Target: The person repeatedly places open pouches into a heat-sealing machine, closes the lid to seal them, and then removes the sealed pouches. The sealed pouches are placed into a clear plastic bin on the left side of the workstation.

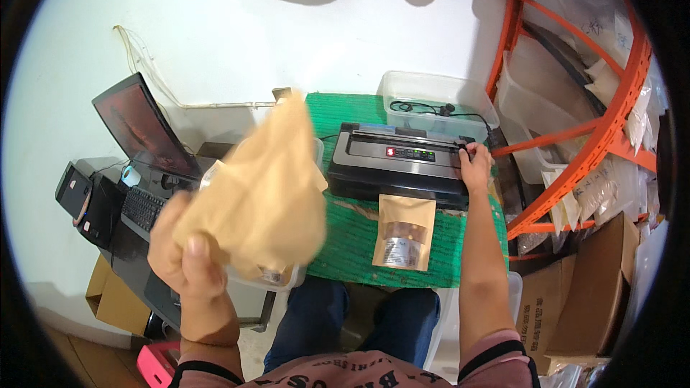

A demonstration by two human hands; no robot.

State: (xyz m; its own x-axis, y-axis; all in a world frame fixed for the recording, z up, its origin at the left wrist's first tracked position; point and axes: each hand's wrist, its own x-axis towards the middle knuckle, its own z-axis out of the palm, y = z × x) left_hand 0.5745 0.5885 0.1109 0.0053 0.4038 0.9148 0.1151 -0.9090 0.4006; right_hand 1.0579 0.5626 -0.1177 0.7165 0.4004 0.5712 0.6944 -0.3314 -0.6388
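You are lifting a brown paper bag (266, 187) with your left hand (188, 251), and the thumb and fingers are pinching it firmly at its lower left corner. This bag is hanging tilted in the air in front of you, beside the left edge of the green surface (341, 109), and it is looking blurred. Your right hand (476, 167) is resting on the right end of the black and silver machine (399, 165), where its bent fingers are touching the black part; I cannot tell if they are gripping it or only pressing. On the front of the machine, small lights are glowing in red and green. A second bag (404, 233), also brown, is lying on the green surface just before the machine, with its upper end meeting the front edge in this view, and its clear window and white label are facing up. Behind the machine, a clear plastic box (438, 93) is holding a black cable (424, 108). To your left, a screen (147, 129) and a keyboard (142, 205) are standing on a dark desk, while on your right an orange rack (624, 133) is carrying filled bags, and a cardboard box (593, 294) is standing below it.
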